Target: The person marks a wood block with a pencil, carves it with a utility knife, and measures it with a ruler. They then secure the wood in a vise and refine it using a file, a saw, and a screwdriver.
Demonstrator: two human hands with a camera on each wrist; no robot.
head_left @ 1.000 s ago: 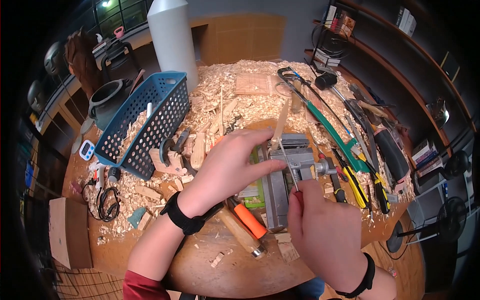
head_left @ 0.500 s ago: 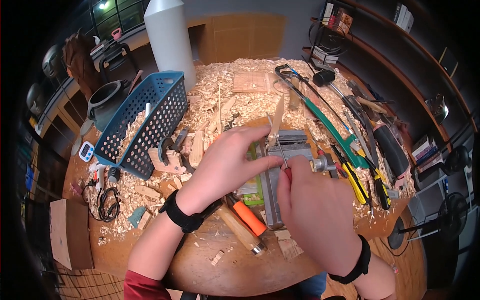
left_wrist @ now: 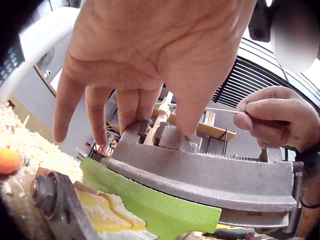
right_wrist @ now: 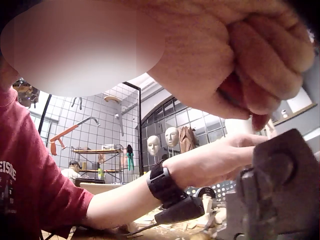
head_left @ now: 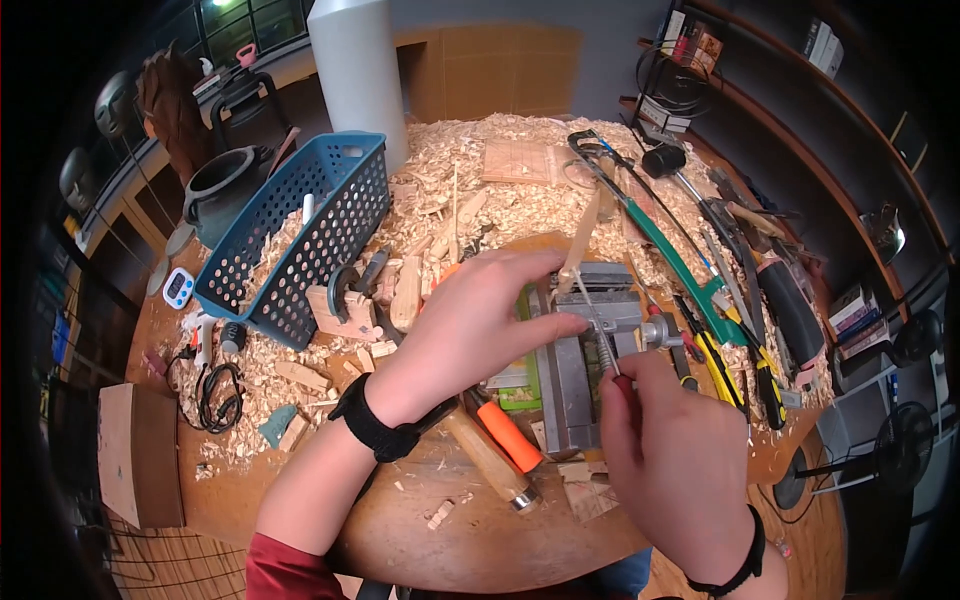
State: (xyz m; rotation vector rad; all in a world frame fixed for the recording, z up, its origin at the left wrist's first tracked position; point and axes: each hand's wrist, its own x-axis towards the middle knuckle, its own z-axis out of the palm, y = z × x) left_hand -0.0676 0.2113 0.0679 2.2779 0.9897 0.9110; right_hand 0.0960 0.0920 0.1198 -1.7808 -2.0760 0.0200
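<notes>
A slim wooden piece [head_left: 584, 235] stands upright, clamped in the grey metal vise [head_left: 570, 400]. My right hand [head_left: 680, 440] grips the red handle of a thin file [head_left: 604, 345], its fingers curled round it. The file's narrow shaft crosses the wooden piece low down, just above the jaws. My left hand [head_left: 480, 320] spreads over the vise from the left, thumb and fingers extended. In the left wrist view its fingertips [left_wrist: 131, 117] come down at the vise top on both sides of the wooden piece [left_wrist: 161, 117].
Wood shavings [head_left: 520, 215] cover the bench's far side. A blue perforated basket [head_left: 300, 240] stands left. A green-framed hacksaw [head_left: 660, 235] and yellow-handled tools [head_left: 715, 370] lie right. An orange-handled tool [head_left: 508, 437] and a wooden handle [head_left: 485, 455] lie before the vise.
My right hand pushed the file forward past the wooden piece, then drew it back toward me. My left hand stayed on the vise. The head view shifted slightly.
</notes>
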